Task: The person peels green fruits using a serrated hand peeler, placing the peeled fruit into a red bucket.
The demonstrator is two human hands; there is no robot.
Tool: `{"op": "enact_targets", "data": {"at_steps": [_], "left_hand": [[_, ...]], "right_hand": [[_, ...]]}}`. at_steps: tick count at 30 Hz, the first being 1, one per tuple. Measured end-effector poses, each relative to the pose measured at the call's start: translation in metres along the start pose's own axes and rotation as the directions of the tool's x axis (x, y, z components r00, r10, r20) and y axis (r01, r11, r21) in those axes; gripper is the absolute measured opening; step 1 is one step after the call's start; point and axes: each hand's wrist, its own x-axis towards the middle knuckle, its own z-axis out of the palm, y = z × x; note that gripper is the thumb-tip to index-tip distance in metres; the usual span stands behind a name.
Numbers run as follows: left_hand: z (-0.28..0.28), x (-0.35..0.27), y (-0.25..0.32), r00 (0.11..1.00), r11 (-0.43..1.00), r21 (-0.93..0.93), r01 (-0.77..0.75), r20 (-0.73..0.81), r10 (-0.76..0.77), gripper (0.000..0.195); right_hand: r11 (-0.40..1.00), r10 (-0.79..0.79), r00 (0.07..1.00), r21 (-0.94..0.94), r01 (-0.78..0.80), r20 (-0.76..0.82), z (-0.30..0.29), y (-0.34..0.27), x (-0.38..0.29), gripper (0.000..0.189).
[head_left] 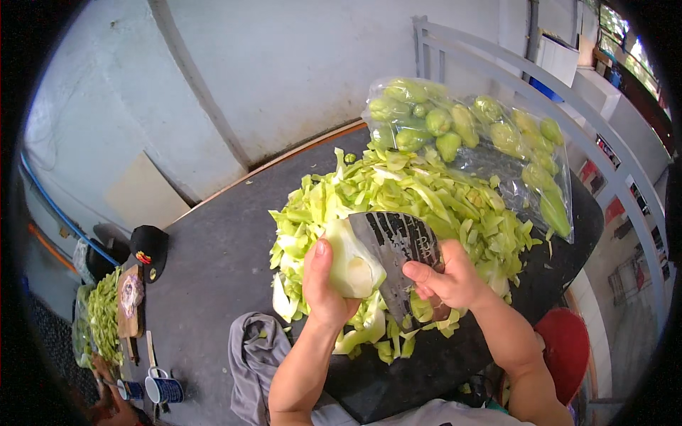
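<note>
My left hand (326, 285) grips a peeled, cut chayote (354, 269), its pale flesh and the seed hollow facing up. In my right hand (450, 279) is a broad cleaver (386, 247) with a dark, streaked blade. The blade lies right beside the chayote, its edge partly hidden; whether it is cutting in cannot be told. Beneath both hands spreads a large heap of pale green chayote slices (405, 186). Behind the heap, a clear plastic bag (479, 154) holds several whole chayotes (438, 122).
The dark table (213, 255) carries a grey cloth (256, 362), a black cap (149, 250), enamel mugs (163, 386) and a wooden board (129, 314). Another person's hand (104, 373) is near more slices (104, 314) at far left. A red stool (567, 351) and grey railing (559, 69) stand right.
</note>
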Motion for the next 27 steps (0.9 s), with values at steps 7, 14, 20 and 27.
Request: {"op": "enact_targets", "data": {"at_steps": [7,14,20,27], "left_hand": [[0.01,-0.001,-0.016,0.999,0.983,-0.176,0.052,0.009,-0.052,0.052],[0.014,0.003,-0.012,0.997,0.985,-0.161,0.062,-0.045,-0.07,0.05],[0.005,0.011,0.005,0.987,0.92,-0.373,-0.121,-0.141,0.073,0.054],[-0.004,0.016,0.012,0.874,0.886,-0.125,-0.447,-0.272,0.403,0.054]], "right_hand": [[0.994,-0.009,1.0,0.106,0.009,0.002,0.004,0.004,0.003,0.033],[0.985,-0.018,1.0,0.172,0.019,-0.009,0.009,0.012,0.006,0.029],[0.997,-0.081,0.98,-0.028,0.077,-0.182,0.024,0.001,-0.001,0.014],[0.122,-0.642,0.711,-0.877,0.464,0.287,0.064,0.003,-0.02,0.021]]}}
